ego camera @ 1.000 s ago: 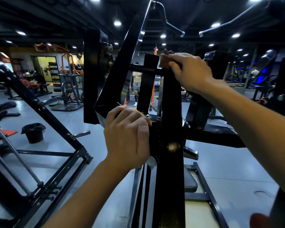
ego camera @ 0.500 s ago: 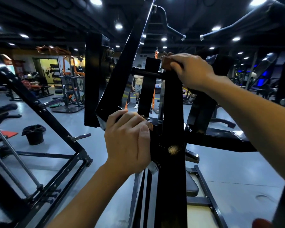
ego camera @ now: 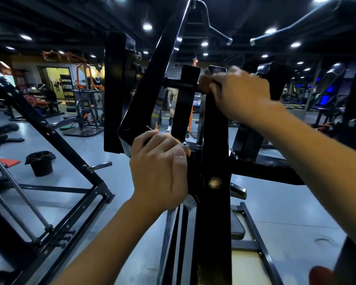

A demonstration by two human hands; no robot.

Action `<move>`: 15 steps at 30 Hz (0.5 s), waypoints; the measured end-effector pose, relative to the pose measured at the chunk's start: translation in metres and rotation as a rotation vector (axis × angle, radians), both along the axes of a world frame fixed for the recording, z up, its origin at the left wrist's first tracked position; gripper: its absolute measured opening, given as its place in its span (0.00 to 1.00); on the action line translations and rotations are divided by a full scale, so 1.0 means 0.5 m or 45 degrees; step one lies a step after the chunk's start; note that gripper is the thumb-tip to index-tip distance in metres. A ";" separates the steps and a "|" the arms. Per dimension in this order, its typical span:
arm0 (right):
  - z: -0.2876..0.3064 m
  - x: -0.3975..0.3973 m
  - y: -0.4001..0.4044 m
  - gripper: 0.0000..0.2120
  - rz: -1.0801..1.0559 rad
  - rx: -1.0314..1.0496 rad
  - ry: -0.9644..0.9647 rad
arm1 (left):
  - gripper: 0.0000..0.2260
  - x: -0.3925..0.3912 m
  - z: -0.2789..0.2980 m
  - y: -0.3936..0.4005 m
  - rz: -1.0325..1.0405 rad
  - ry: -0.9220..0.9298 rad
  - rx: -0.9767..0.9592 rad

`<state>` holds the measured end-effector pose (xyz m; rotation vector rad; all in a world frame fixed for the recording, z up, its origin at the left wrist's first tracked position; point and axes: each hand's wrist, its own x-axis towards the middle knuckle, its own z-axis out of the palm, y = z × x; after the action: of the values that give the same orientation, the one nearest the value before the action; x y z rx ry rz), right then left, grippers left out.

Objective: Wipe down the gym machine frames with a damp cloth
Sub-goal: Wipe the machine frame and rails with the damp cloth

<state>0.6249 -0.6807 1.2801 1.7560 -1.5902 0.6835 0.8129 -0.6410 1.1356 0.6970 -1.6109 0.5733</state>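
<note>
A black gym machine frame (ego camera: pixel 212 212) rises in front of me as a wide upright beam. My left hand (ego camera: pixel 158 171) grips the frame's left edge at mid height, fingers curled over it. Near the beam's top my right hand (ego camera: pixel 238 89) holds a brown cloth (ego camera: pixel 205 83) against the frame, beside a short black crossbar (ego camera: pixel 179 85). Most of the cloth is hidden under my fingers. A small pale scrap (ego camera: pixel 190 202) shows just below my left hand.
A black bin (ego camera: pixel 40 162) stands on the grey floor at left, beside a slanted black rack (ego camera: pixel 56 145) with pegs. A padded seat (ego camera: pixel 237 225) sits behind the beam. A person (ego camera: pixel 172 108) stands far off. More machines fill the back and right.
My right hand with the cloth has shifted slightly along the top of the beam and looks blurred. My left hand keeps the same grip.
</note>
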 end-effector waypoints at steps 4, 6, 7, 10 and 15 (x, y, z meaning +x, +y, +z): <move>0.053 -0.014 -0.090 0.18 -0.016 0.034 -0.133 | 0.25 0.000 -0.001 -0.003 -0.007 0.002 -0.028; 0.025 -0.006 -0.066 0.18 -0.004 0.011 -0.109 | 0.25 0.001 0.000 0.000 -0.016 -0.001 -0.022; 0.003 0.000 -0.040 0.18 0.017 0.005 -0.089 | 0.24 0.001 0.001 0.001 -0.017 0.001 -0.022; -0.093 0.015 0.082 0.19 0.090 -0.034 -0.022 | 0.23 -0.001 0.003 0.006 -0.001 0.015 -0.001; -0.143 0.030 0.165 0.19 0.157 -0.030 -0.091 | 0.23 -0.001 0.003 0.009 0.008 -0.003 0.029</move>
<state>0.6400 -0.5981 1.2086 1.8423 -1.5240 0.8294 0.8124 -0.6367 1.1369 0.7191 -1.6204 0.5613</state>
